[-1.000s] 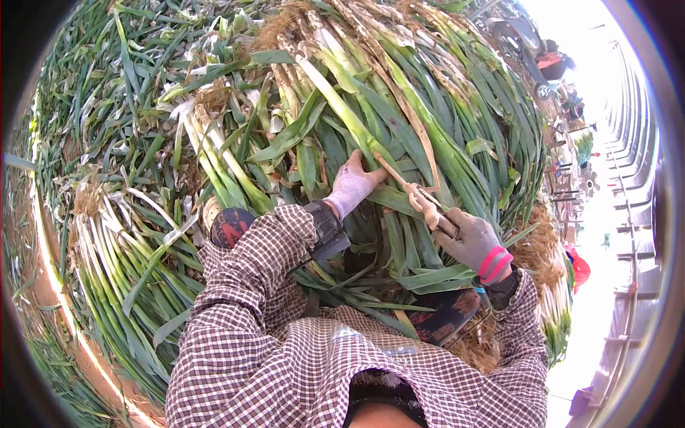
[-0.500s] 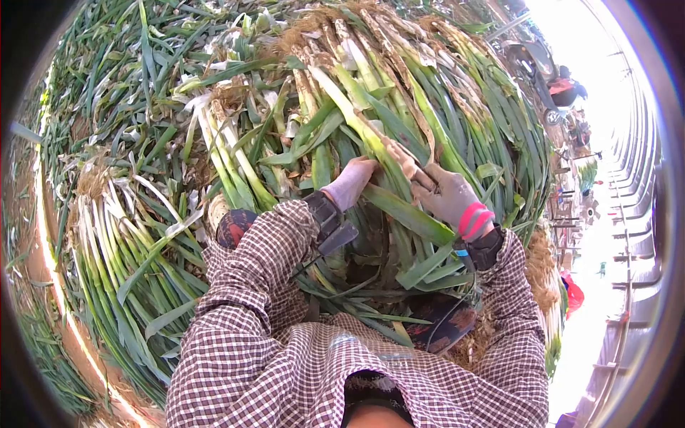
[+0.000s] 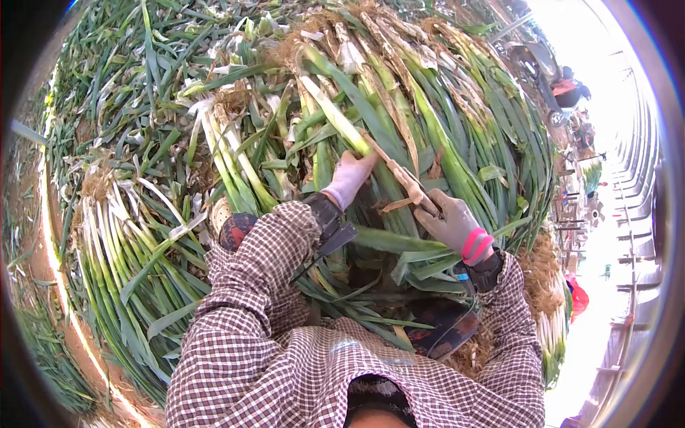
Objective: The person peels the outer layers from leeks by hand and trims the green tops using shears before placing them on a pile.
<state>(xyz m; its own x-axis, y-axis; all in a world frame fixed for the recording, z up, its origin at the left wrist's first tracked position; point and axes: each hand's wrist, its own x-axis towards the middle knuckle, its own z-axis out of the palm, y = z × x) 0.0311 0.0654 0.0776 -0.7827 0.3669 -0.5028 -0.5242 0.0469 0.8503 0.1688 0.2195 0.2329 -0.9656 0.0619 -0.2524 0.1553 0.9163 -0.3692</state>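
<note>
A long green onion with a white lower stem slants down to my left hand, whose gloved fingers are wrapped round it. To the right, my right hand, in a grey glove with a pink cuff, pinches a brown, dried outer leaf. That leaf stretches between my two hands, partly away from the green stem. Beyond my hands lies a large pile of onions with roots at the far end. Loose green leaves hang below my right hand.
A bundle of onions lies at the left, with a smaller bunch nearer the middle. Cut leaves cover the ground at the upper left. My shoe shows below my hands. A red bag is at the right.
The brown leaf has come away from the stem and now spans the gap between my hands. My right hand has moved slightly down and right; the white stem has shifted down and left.
</note>
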